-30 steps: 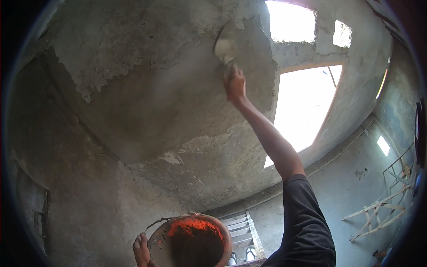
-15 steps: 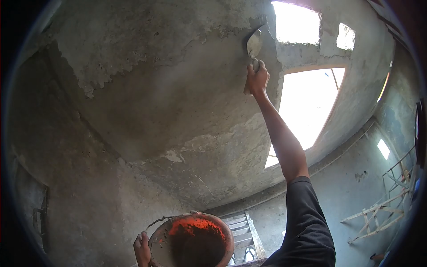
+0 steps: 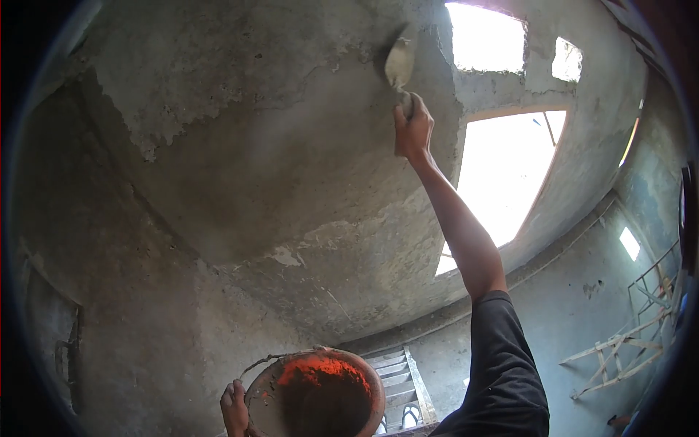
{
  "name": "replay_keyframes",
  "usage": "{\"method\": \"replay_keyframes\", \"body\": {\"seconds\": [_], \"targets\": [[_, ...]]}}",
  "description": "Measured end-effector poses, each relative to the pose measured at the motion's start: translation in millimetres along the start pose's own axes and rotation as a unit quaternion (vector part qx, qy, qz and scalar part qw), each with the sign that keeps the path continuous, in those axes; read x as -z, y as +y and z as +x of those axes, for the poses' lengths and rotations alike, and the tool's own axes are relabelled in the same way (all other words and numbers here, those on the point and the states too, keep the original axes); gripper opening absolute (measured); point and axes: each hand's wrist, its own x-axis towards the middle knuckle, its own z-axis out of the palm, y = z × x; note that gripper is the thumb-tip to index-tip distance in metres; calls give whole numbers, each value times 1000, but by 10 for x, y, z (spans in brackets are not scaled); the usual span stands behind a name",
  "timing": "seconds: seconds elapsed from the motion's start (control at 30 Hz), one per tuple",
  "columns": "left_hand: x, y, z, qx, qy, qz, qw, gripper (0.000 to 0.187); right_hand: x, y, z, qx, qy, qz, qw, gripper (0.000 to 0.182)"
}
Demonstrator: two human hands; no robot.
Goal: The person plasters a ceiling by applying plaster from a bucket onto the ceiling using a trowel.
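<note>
My right hand (image 3: 414, 125) is closed around the handle of a trowel (image 3: 400, 64), arm stretched up. The blade, smeared with grey mortar, lies at the plastered wall (image 3: 306, 146) near the window openings; whether it touches cannot be made out. Low in the view, my left hand (image 3: 234, 408) has its fingers closed on the rim or wire handle of an orange bucket (image 3: 375, 386). Grey mortar coats the bucket's inside, and its bottom is in dark shadow.
Bright openings (image 3: 510, 175) break the wall at right. Below stands a slatted wooden platform or ladder (image 3: 397, 379), with feet in sandals (image 3: 411, 416) beside it. A wooden trestle frame (image 3: 619, 353) is at the far right. Rougher, older plaster (image 3: 175, 80) covers the upper left.
My right hand and the trowel have moved a little left across the wall, and the blade has turned its face more toward me. My left hand and the bucket stay almost still.
</note>
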Motion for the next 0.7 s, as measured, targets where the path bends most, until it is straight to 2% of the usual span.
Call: {"method": "replay_keyframes", "body": {"seconds": [0.07, 0.13, 0.2, 0.23, 0.3, 0.43, 0.53, 0.6, 0.7], "targets": [[37, 60, -9, -4, -25, 27, 999, 52, -54, 58, 49, -2, 20, -6, 1000, 41], [4, 51, -16, -12, -12, 27, 999, 51, -133, 121, 51, -2, 38, -13, 999, 42], [2, 22, -15, -20, -1, 32, 999, 51, -228, 187, -15, -19, -27, -83, 996, 46], [5, -5, -8, -31, -6, 14, 999, 51, -261, 208, -111, -19, -27, -85, 996, 46], [-26, -10, 6, -42, -13, -9, 999, 50, -253, 196, -389, -24, -109, -70, 991, 50], [1, -26, 18, -33, -14, 2, 999, 49, -7, 174, -799, 10, -152, -13, 988, 49], [-18, -60, 51, -22, -17, -12, 1000, 49, 102, 276, -698, 50, -117, -64, 990, 45], [-21, -72, 36, -11, -15, -16, 1000, 50, 47, 351, -441, 0, 7, -55, 998, 42], [-14, -39, 42, -28, -12, 0, 1000, 50, -19, 280, -184, -45, 22, -37, 998, 41]]}}
